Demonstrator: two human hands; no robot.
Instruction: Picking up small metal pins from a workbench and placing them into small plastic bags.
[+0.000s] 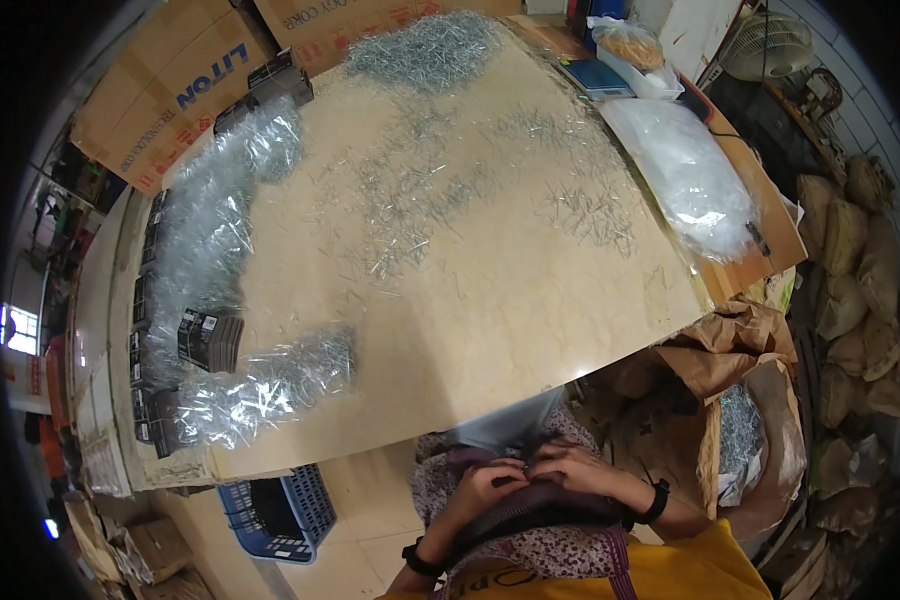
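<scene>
Over my lap, just off the table's near edge, my left hand and my right hand almost meet. Both have their fingers bent and pinched together; whatever lies between them is too small or hidden to make out. Beyond the fingers, a translucent plastic bag rests between my lap and the table edge. A flower-patterned apron and dark purple cloth lie beneath my hands. Thin silvery metal pins are scattered across the tabletop, with a dense heap at the far end.
Filled clear packets line the table's left side, beside a stack of black cards. Large cartons stand behind. A big clear bag and a blue scale lie right. Below are a blue basket and paper sack.
</scene>
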